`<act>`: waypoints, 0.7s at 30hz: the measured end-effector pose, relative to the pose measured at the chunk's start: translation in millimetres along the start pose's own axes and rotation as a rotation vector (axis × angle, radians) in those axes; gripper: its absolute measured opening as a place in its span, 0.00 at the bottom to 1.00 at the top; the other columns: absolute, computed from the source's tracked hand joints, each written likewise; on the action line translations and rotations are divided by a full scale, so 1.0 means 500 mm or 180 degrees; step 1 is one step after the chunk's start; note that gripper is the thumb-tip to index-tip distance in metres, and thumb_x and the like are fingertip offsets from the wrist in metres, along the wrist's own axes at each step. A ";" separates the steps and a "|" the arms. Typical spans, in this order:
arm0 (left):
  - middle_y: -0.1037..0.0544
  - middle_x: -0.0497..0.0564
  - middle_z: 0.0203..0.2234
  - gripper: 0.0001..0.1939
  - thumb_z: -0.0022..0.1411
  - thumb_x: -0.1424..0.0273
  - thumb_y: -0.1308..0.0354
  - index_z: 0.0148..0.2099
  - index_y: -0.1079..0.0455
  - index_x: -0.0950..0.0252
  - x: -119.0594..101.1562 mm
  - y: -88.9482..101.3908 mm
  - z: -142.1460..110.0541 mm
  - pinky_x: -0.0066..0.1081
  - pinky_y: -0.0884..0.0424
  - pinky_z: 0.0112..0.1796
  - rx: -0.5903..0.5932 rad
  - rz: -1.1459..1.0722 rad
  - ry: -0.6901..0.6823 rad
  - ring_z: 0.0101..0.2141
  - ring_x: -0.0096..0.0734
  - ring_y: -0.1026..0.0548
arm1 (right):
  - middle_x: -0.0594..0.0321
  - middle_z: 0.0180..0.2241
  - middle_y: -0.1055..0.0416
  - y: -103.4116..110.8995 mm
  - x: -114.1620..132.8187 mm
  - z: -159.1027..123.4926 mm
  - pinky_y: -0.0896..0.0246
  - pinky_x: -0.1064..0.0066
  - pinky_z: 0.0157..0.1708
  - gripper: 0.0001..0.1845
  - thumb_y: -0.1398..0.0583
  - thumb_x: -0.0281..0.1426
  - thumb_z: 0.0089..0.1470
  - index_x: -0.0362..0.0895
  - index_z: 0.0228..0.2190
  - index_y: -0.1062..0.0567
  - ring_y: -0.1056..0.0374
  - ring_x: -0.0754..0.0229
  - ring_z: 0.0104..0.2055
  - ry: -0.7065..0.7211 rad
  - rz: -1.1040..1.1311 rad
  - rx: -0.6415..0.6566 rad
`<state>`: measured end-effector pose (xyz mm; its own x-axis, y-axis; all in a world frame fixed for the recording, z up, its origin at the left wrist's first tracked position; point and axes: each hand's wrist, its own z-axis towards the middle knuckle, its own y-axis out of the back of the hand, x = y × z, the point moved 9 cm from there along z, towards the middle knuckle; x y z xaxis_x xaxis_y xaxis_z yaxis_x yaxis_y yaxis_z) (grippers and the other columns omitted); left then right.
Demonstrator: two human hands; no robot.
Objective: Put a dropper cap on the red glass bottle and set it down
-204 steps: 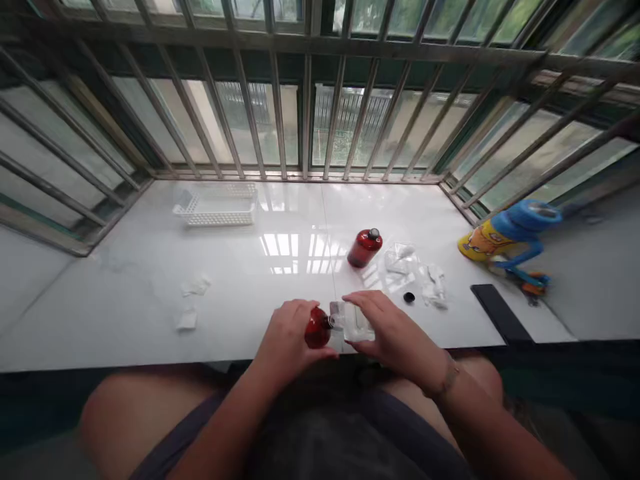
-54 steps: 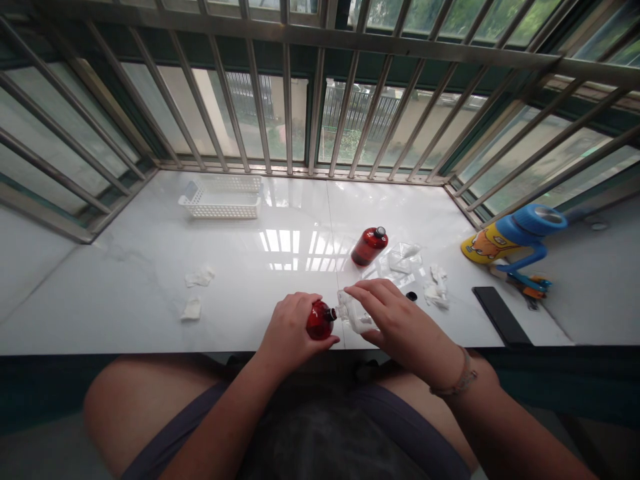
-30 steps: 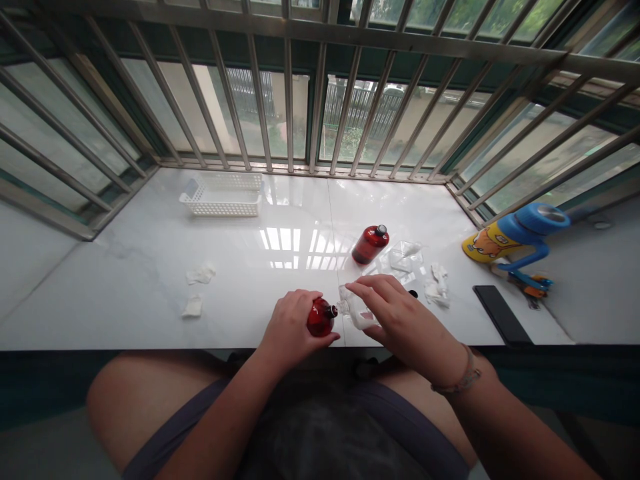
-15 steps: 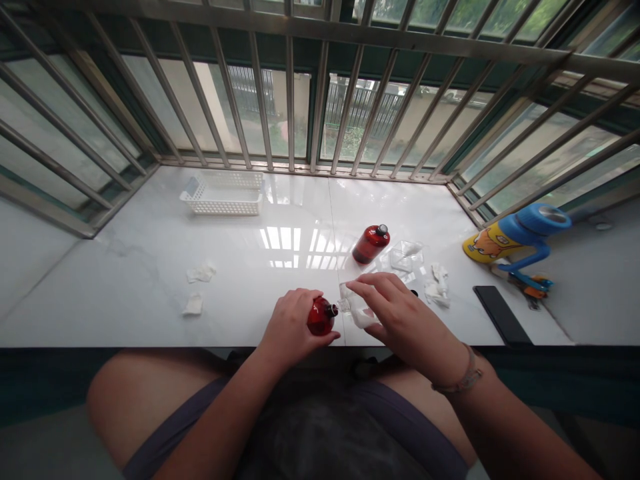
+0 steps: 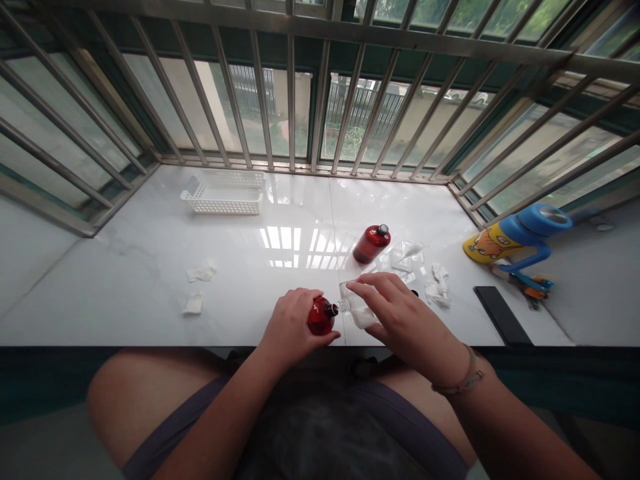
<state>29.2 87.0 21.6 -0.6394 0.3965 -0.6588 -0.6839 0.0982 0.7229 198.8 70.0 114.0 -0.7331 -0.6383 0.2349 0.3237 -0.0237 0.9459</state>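
My left hand is wrapped round a red bottle with a black neck, near the counter's front edge. In my right hand is a clear bottle, tipped sideways so that its mouth meets the red bottle's neck. The fingers cover part of the clear bottle. Whether liquid passes between the two mouths is too small to tell. Beyond the hands stands a second red bottle with a dark cap. A small black thing, partly hidden, shows behind my right hand.
A white perforated basket stands at the back left of the white counter. Crumpled tissues lie at left, another tissue at right by clear packaging. Farther right are a phone and a blue-and-yellow flask. Metal bars close the back.
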 end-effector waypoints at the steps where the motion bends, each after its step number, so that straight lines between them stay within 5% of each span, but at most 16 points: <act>1: 0.20 0.54 0.52 0.40 0.51 0.57 0.17 0.60 0.33 0.57 0.000 0.000 0.000 0.51 0.26 0.52 0.0001 0.0001 0.0003 0.51 0.52 0.23 | 0.48 0.60 0.31 -0.001 0.001 0.000 0.29 0.41 0.62 0.41 0.35 0.16 0.55 0.47 0.67 0.36 0.34 0.40 0.61 0.0000 0.0004 0.0010; 21: 0.20 0.55 0.52 0.40 0.51 0.57 0.17 0.60 0.32 0.57 0.002 0.003 -0.002 0.51 0.26 0.53 -0.0047 -0.0043 -0.0016 0.51 0.52 0.23 | 0.49 0.61 0.32 -0.012 0.004 0.005 0.31 0.41 0.65 0.42 0.34 0.16 0.54 0.47 0.67 0.36 0.35 0.39 0.63 0.0028 -0.0114 0.0074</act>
<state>27.1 86.9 21.9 -0.6284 0.3998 -0.6673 -0.6976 0.0899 0.7108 194.0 71.1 109.6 -0.7385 -0.6442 0.1990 0.2834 -0.0288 0.9586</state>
